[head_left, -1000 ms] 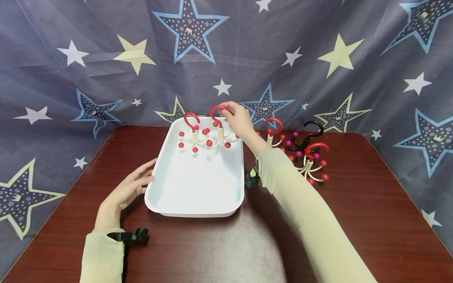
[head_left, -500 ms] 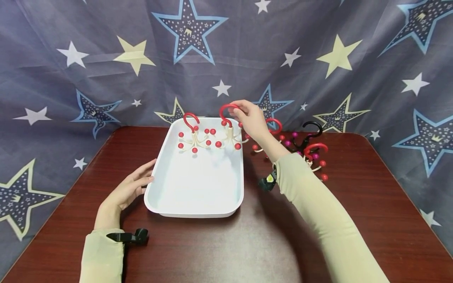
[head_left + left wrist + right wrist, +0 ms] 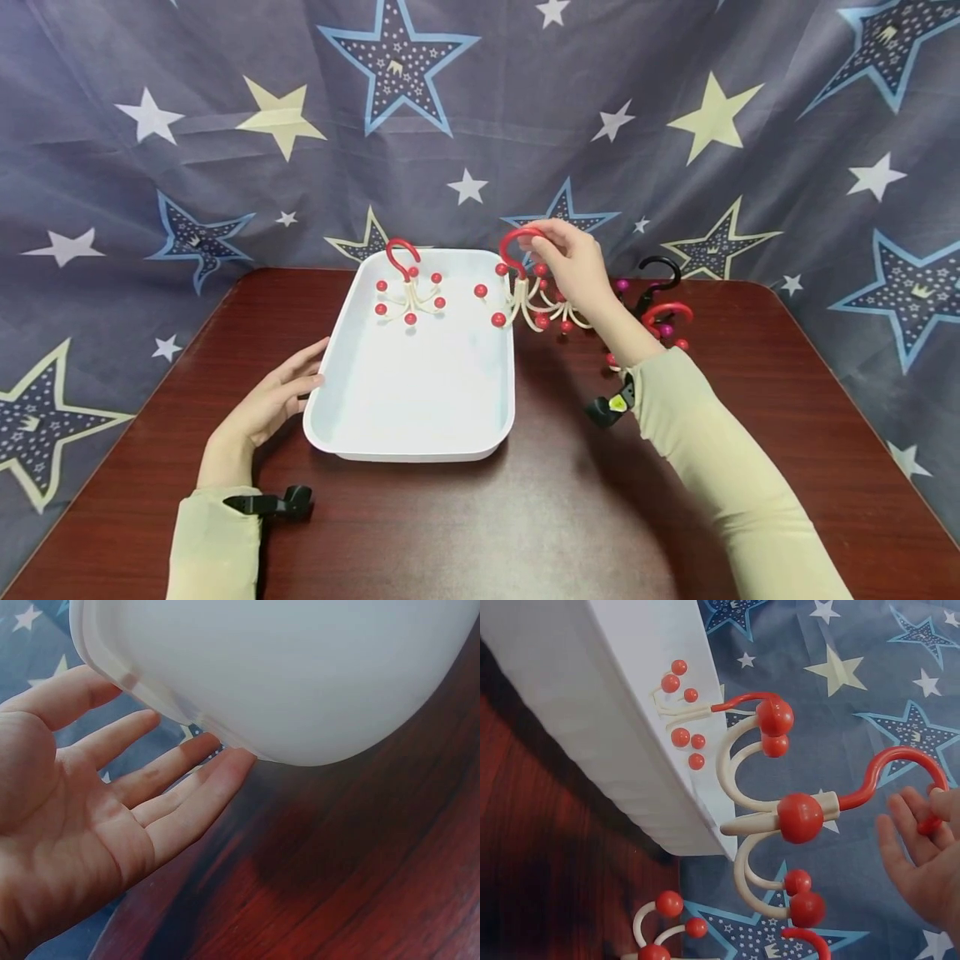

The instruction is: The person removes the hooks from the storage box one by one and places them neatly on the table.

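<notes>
My right hand [image 3: 573, 262] pinches the red hook end of a cream multi-arm hanger [image 3: 521, 292] with red ball tips. In the right wrist view this hanger [image 3: 829, 802] hangs in the air by the white tray's far right side. Inside the white tray [image 3: 412, 392], near its far left corner, stands a similar red-hooked hanger [image 3: 409, 296]. My left hand [image 3: 266, 404] touches the tray's left rim with its fingers extended; in the left wrist view, fingertips [image 3: 241, 756] rest against the tray's edge.
On the table [image 3: 465, 517] right of the tray stand more hangers: a cream one [image 3: 567, 312] behind the held one, a black one [image 3: 662, 271] with magenta balls, and a red-hooked one [image 3: 667, 310] partly hidden by my right arm. A starry cloth [image 3: 465, 142] hangs behind.
My right hand has carried the held hanger rightward, from above the tray's far part to over its right rim. The left hand stays at the tray's left rim.
</notes>
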Tool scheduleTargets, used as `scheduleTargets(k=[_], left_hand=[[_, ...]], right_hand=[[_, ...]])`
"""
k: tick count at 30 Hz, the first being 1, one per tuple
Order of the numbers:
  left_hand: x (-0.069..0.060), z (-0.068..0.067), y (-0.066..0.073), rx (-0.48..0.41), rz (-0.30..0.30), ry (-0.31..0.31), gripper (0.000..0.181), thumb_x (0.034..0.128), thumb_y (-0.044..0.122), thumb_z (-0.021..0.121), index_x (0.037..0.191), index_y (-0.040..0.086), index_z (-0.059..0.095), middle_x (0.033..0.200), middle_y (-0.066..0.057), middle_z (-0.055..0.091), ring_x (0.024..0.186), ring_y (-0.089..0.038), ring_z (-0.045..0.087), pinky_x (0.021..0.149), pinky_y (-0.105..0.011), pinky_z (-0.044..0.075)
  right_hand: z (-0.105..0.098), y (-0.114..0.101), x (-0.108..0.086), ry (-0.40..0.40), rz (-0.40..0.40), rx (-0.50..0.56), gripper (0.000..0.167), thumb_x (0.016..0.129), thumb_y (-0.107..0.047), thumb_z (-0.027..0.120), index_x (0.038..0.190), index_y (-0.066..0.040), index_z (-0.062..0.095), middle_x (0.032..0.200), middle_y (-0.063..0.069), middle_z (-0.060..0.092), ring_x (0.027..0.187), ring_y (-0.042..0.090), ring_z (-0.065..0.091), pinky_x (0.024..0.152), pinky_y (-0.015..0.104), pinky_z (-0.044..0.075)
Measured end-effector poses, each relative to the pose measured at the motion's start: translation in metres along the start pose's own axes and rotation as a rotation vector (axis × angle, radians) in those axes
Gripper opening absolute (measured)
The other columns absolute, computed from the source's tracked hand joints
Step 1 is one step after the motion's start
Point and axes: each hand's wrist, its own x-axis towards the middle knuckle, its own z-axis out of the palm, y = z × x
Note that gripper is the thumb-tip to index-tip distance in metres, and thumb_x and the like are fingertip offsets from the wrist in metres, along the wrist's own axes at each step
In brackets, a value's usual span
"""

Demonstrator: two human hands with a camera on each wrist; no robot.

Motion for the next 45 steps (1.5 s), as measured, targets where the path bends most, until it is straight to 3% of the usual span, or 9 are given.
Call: scheduleTargets(k=[5,11,19,22,26,29,36,40,45], left_hand=[[-0.001,0.000,0.001,-0.002,0.006,-0.006,0.057,0.0947,0.008,0.044,0.146,0.017,0.020,0.125,0.009,0.048,0.101,-0.008,0.059,0.079,-0.029,0.051],[-0.002,0.000,0.001,-0.003,0.008,-0.009,0.057,0.0948,0.008,0.044,0.146,0.016,0.019,0.124,0.011,0.049,0.100,-0.007,0.060,0.078,-0.028,0.051],[-0.001,0.000,0.002,-0.014,0.016,-0.017,0.057,0.0950,0.007,0.043,0.146,0.016,0.019,0.124,0.011,0.049,0.101,-0.007,0.059,0.078,-0.028,0.051],[-0.001,-0.001,0.001,-0.013,0.017,-0.016,0.057,0.0951,0.008,0.043,0.146,0.016,0.019,0.124,0.011,0.049,0.101,-0.007,0.059,0.078,-0.028,0.051],[-0.001,-0.001,0.000,-0.015,0.014,-0.014,0.057,0.0950,0.008,0.043,0.146,0.017,0.019,0.123,0.011,0.049,0.101,-0.007,0.059,0.078,-0.029,0.051],[-0.001,0.000,0.000,-0.019,0.010,-0.009,0.057,0.0948,0.008,0.044,0.146,0.017,0.020,0.123,0.011,0.050,0.101,-0.007,0.059,0.077,-0.029,0.051],[0.000,0.000,-0.001,-0.029,0.007,-0.010,0.057,0.0948,0.008,0.044,0.146,0.017,0.019,0.123,0.011,0.050,0.101,-0.007,0.059,0.078,-0.029,0.051],[0.000,-0.001,0.000,-0.028,0.004,-0.006,0.057,0.0948,0.008,0.044,0.146,0.017,0.020,0.123,0.011,0.050,0.100,-0.007,0.060,0.078,-0.028,0.051],[0.000,-0.001,-0.001,-0.035,0.002,-0.004,0.057,0.0947,0.007,0.044,0.146,0.016,0.020,0.123,0.010,0.049,0.099,-0.007,0.060,0.078,-0.029,0.051]], right_hand=[[-0.010,0.019,-0.006,0.007,0.006,-0.034,0.024,0.092,-0.014,0.054,0.112,-0.002,0.061,0.104,0.016,0.066,0.093,0.017,0.065,0.080,0.029,0.050],[-0.019,0.030,-0.020,-0.002,0.001,-0.118,0.024,0.092,-0.020,0.054,0.111,-0.008,0.062,0.102,0.010,0.067,0.094,0.020,0.065,0.075,0.024,0.050],[-0.033,0.038,-0.035,0.000,-0.008,-0.081,0.023,0.092,-0.016,0.054,0.110,-0.003,0.062,0.100,0.015,0.067,0.092,0.015,0.065,0.079,0.024,0.050],[-0.037,0.043,-0.040,-0.002,0.022,-0.129,0.023,0.092,-0.016,0.053,0.110,-0.005,0.062,0.101,0.013,0.067,0.088,0.009,0.064,0.075,0.018,0.049],[-0.042,0.050,-0.046,-0.016,0.048,-0.146,0.024,0.093,-0.012,0.051,0.113,-0.004,0.061,0.104,0.015,0.066,0.090,0.012,0.064,0.075,0.018,0.049],[-0.043,0.056,-0.048,-0.021,0.033,-0.164,0.023,0.092,-0.011,0.052,0.112,-0.003,0.061,0.103,0.015,0.066,0.093,0.020,0.064,0.075,0.018,0.048],[-0.043,0.066,-0.053,-0.025,0.006,-0.211,0.021,0.093,-0.014,0.051,0.109,-0.005,0.062,0.099,0.012,0.067,0.091,0.022,0.064,0.074,0.017,0.049],[-0.043,0.069,-0.055,-0.018,-0.002,-0.232,0.021,0.093,-0.013,0.051,0.110,-0.006,0.062,0.098,0.010,0.068,0.090,0.017,0.064,0.075,0.014,0.046],[-0.042,0.072,-0.058,-0.016,0.030,-0.192,0.022,0.093,-0.008,0.049,0.112,-0.002,0.060,0.103,0.016,0.065,0.081,-0.003,0.061,0.073,0.013,0.047]])
